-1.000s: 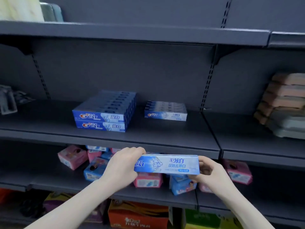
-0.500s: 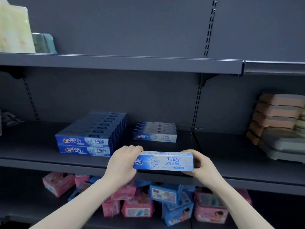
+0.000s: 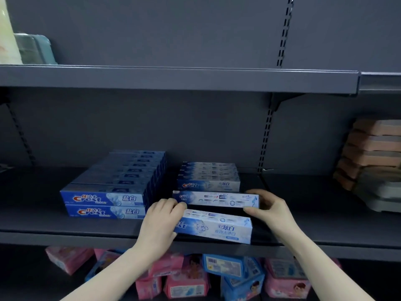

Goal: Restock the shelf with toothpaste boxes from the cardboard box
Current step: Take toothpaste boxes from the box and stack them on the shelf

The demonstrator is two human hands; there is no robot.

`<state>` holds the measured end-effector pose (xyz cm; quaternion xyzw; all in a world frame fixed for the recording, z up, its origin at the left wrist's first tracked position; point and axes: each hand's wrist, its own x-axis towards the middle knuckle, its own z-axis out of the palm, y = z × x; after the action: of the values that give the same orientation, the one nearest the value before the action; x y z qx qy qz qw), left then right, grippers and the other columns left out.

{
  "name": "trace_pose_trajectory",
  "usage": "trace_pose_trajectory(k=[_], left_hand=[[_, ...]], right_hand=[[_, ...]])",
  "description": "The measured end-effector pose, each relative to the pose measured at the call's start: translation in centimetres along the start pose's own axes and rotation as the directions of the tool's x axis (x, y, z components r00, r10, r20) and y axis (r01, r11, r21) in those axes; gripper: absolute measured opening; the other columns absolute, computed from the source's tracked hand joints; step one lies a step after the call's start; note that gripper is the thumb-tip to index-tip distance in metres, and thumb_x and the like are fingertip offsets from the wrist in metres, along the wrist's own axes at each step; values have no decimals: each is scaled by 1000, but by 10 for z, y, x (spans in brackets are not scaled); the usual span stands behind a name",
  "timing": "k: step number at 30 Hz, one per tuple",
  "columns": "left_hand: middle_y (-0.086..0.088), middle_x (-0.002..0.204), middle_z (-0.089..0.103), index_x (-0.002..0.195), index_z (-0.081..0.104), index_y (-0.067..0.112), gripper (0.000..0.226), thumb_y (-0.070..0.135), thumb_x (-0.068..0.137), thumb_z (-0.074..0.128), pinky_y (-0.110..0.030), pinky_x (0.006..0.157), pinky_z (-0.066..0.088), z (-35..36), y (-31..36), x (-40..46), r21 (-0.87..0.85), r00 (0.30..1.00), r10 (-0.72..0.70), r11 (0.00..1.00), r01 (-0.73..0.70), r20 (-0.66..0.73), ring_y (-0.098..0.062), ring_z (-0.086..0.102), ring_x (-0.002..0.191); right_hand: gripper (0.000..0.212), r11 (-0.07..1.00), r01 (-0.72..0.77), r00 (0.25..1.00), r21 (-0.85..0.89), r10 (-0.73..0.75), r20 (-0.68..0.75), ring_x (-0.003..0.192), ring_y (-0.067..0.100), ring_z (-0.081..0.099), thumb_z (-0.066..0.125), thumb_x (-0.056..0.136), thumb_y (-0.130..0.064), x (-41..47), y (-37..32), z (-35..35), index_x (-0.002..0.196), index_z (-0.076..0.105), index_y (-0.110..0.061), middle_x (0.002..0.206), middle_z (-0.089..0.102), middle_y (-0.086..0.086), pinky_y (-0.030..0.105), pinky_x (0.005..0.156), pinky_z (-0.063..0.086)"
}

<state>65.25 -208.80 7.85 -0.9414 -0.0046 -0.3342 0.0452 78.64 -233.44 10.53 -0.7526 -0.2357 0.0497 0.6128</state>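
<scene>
A: In the head view, what are the hands doing?

B: The left hand (image 3: pixel 159 222) grips the left end of the near toothpaste box (image 3: pixel 213 228), fingers curled over its top edge. The right hand (image 3: pixel 272 210) is apart from it, on the other side, its fingers curled against the right end of a second toothpaste box (image 3: pixel 217 199); how firmly it grips cannot be told.

A: And where do those two boxes lie?

B: Both lie between the hands on the dark shelf (image 3: pixel 43 222), the second just behind the near one, with a dark gap between them. Beyond the fingertips stands a row of pale toothpaste boxes (image 3: pixel 209 177).

A: Anything to the sides?

B: Left of the left hand, touching nothing held, sits a double-layer stack of blue Crest boxes (image 3: pixel 112 187). Far right of the right hand, brownish packs (image 3: pixel 375 146) are piled. Under the forearms, pink and blue packets (image 3: pixel 186 279) crowd the lower shelf.
</scene>
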Motion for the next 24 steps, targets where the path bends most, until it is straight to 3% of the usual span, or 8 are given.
trace_pose_trajectory(k=[4, 7, 10, 13, 16, 19, 22, 24], left_hand=[[-2, 73, 58, 91, 45, 18, 90, 37, 18, 93, -29, 52, 47, 8, -3, 5, -8, 997, -46, 999, 47, 53, -23, 57, 60], [-2, 72, 56, 90, 45, 17, 85, 59, 28, 85, -32, 51, 48, 15, -4, 6, 10, 999, -37, 999, 37, 15, -22, 56, 59], [-1, 72, 56, 90, 44, 17, 84, 68, 31, 76, -31, 53, 48, 22, -4, 5, 17, 999, -29, 999, 29, -26, -21, 57, 60], [-1, 73, 56, 89, 45, 17, 82, 72, 33, 69, -29, 54, 49, 29, -3, 3, 34, 998, -15, 999, 17, -54, -21, 57, 61], [0, 75, 56, 90, 46, 17, 76, 75, 42, 58, -31, 55, 50, 34, -4, 2, 28, 995, -22, 999, 25, -93, -20, 57, 63], [1, 76, 56, 90, 50, 17, 69, 76, 55, 48, -31, 57, 50, 39, -4, -1, 51, 993, -30, 998, 36, -112, -20, 56, 64], [0, 77, 57, 89, 53, 17, 60, 70, 68, 36, -32, 59, 50, 41, -4, -3, 66, 990, -40, 997, 49, -135, -20, 56, 65], [1, 77, 58, 90, 53, 18, 55, 66, 71, 35, -31, 64, 48, 40, -4, -3, 70, 989, -42, 996, 52, -141, -20, 58, 66]], right_hand=[[34, 997, -57, 998, 50, 56, 13, 76, 13, 67, 73, 77, -4, 6, -1, 10, 108, 64, -14, 93, 71, 2, 22, 63, 56], [26, 995, -80, 997, 56, 80, 6, 60, 18, 57, 69, 82, -9, 11, 0, 13, 107, 64, -10, 72, 68, 1, 27, 50, 52], [27, 996, -93, 996, -11, 93, 2, 46, 13, 52, 65, 86, -19, 18, 3, 14, 112, 59, -12, 69, 66, 0, 24, 40, 42], [30, 987, -83, 996, -137, 87, 20, 45, 8, 52, 62, 88, -27, 24, 7, 17, 116, 54, -18, 71, 65, -3, 21, 40, 39], [25, 970, -54, 996, -237, 71, 61, 67, -2, 58, 59, 90, -30, 29, 14, 18, 112, 57, -19, 91, 67, -7, 16, 59, 42], [34, 962, -66, 993, -265, 89, 77, 104, 8, 58, 56, 90, -34, 30, 19, 19, 121, 53, -20, 116, 62, -6, 20, 83, 41], [50, 919, -86, 993, -384, 110, 42, 132, 22, 40, 58, 89, -36, 33, 28, 18, 133, 48, -14, 135, 50, 6, 25, 98, 32], [57, 892, -90, 994, -444, 108, 16, 135, 24, 34, 63, 85, -36, 35, 33, 17, 134, 48, -10, 142, 43, 10, 26, 102, 28]])
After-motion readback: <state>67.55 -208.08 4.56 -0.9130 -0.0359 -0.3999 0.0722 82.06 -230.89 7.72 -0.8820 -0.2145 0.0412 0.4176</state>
